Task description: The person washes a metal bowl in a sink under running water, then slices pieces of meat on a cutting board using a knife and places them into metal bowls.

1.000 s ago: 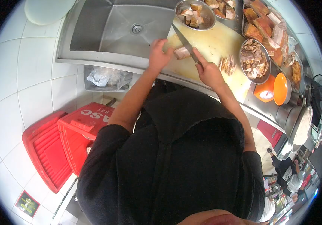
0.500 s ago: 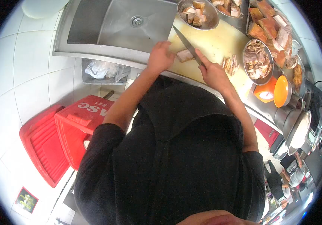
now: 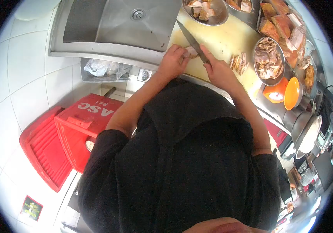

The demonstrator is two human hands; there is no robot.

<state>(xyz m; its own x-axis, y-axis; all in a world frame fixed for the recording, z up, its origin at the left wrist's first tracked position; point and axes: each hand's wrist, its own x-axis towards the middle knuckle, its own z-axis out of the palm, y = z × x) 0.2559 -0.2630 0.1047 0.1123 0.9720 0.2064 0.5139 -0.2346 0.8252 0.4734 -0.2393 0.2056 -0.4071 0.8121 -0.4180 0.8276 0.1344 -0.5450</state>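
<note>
A piece of meat [image 3: 192,52] lies on the pale yellow cutting board [image 3: 222,37]. My left hand [image 3: 173,61] has its fingers curled over the meat's left end and partly hides it. In my right hand [image 3: 221,72] is a long kitchen knife [image 3: 189,37], its blade slanting up and left across the board. The blade's lower part is right beside the meat's right end; whether it touches cannot be seen. A small pile of cut meat strips [image 3: 239,63] is on the board to the right of my right hand.
A metal bowl [image 3: 266,81] of sliced meat stands at the right, near an orange scale [image 3: 275,92]. Another metal bowl [image 3: 221,15] with meat chunks stands at the back. Large meat slabs [image 3: 281,25] fill the far right. A steel sink [image 3: 116,27] adjoins on the left.
My left hand has come right and closed over the meat's left end; earlier it was apart from most of it. My right hand still grips the knife. The view has shifted slightly.
</note>
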